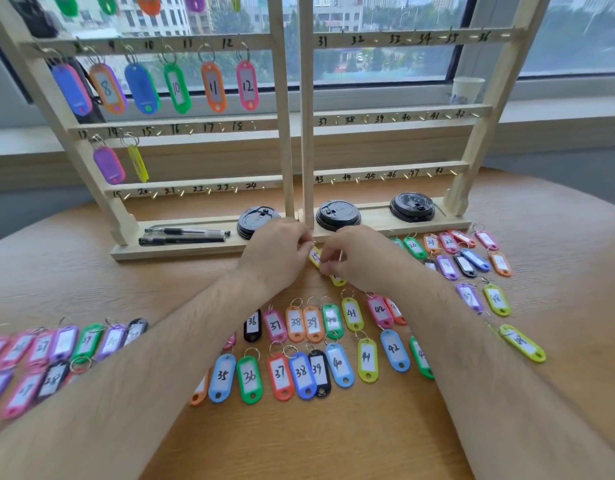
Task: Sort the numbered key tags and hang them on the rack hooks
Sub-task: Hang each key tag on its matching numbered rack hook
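1. Hands meeting just before the base of the rack (285, 133): left hand (278, 254) and right hand (356, 259) both with fingers curled, pinching one yellow tag (315, 255) between them, low over the tabletop (160, 278).
2. Likely featherlight: stiff plastic shell, paper label, thin metal ring; slick enough to twist in a loose pinch.
3. Best taken by the flat plastic body, leaving the ring free for slipping over a hook; ring hidden behind fingertips here.
4. Second yellow-green tag (337, 280) lying just under the right fingers.
5. Loose tags (300, 372) in flat rows nearer the body and off to both sides.
6. Rack upright behind, hung tags (247, 85) on its upper bars, hook 15 (158, 132) bare: probable destination, going by the half-read label.
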